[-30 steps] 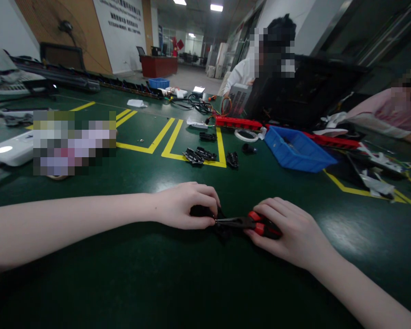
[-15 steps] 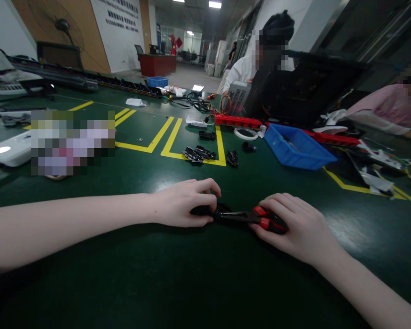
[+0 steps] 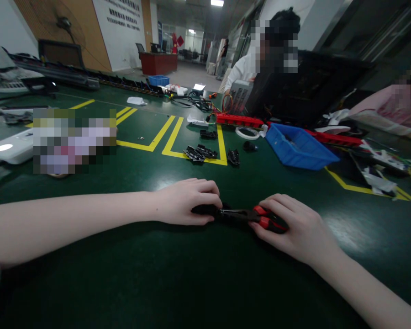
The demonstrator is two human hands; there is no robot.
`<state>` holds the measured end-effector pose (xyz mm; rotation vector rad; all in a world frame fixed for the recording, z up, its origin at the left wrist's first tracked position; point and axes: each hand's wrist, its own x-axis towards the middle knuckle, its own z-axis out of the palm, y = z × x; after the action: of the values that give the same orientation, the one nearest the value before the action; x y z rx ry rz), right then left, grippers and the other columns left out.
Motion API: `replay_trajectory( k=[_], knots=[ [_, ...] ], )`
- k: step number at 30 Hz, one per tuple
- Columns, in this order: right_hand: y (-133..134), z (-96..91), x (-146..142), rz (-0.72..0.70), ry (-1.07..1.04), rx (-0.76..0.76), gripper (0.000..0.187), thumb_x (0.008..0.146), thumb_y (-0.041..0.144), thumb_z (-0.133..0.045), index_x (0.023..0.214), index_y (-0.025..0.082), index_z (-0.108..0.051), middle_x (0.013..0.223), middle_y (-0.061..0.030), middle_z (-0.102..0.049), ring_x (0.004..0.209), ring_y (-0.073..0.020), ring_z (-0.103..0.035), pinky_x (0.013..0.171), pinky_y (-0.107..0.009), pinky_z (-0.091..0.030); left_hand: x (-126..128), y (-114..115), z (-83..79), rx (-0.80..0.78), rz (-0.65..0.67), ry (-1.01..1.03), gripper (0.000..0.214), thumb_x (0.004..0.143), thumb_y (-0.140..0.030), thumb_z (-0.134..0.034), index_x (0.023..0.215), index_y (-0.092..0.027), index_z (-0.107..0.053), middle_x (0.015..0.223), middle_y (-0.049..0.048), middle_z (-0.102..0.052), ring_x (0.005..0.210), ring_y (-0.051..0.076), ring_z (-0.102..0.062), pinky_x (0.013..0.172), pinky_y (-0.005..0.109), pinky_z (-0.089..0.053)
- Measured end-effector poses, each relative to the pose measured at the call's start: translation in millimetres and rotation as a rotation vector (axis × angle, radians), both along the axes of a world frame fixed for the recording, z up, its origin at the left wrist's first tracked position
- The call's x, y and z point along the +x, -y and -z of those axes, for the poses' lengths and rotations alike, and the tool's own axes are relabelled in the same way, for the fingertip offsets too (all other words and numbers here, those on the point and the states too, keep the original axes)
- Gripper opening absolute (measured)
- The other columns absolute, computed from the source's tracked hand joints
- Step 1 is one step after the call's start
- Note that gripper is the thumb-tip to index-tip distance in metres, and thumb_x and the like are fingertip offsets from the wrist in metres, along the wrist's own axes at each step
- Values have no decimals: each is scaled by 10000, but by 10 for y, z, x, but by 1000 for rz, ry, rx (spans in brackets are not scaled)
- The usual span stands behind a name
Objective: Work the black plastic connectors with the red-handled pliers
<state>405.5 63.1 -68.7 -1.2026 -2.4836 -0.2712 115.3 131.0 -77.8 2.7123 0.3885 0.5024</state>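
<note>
My right hand (image 3: 291,224) is wrapped round the red and black handles of long-nose pliers (image 3: 245,214). The jaws point left, and their tips meet a small dark part (image 3: 205,209) at the fingers of my left hand (image 3: 188,201). That hand is closed on the black part, pinching it low over the green table (image 3: 150,283). Most of the part is hidden by my fingers, so its kind is unclear. Beyond my hands lie several black plastic pieces (image 3: 200,153), with one more piece (image 3: 233,157) to their right.
A blue bin (image 3: 297,148) stands at right, near a white ring (image 3: 247,133) and red strips (image 3: 239,120). A white device (image 3: 13,147) and a blurred-out object (image 3: 75,144) lie at left. Across the table a person sits behind a large black panel (image 3: 315,87).
My left fingers have closed further over the black part, the index finger now lower. The pliers and my right hand stay almost in place; the view has shifted slightly.
</note>
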Motion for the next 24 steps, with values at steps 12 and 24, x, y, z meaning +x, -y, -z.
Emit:
replay_trajectory(
  k=[12, 24],
  knots=[
    [-20, 4, 53, -16, 60, 66, 268, 860, 404, -615, 964, 157, -605, 897, -94, -646, 750, -207, -615, 623, -337, -500, -11, -45, -17, -135, 46, 46, 240, 897, -222, -652, 1136, -194, -654, 1159, 94, -548, 1058, 222, -575, 896, 339, -486],
    [-11, -9, 17, 0, 18, 65, 249, 846, 398, -634, 941, 169, -602, 880, -79, -641, 744, -195, -611, 608, -318, -486, -17, -67, 2, -196, 66, 80, 217, 895, -200, -658, 1108, -164, -680, 1152, 102, -548, 1070, 218, -574, 917, 331, -486]
  ],
)
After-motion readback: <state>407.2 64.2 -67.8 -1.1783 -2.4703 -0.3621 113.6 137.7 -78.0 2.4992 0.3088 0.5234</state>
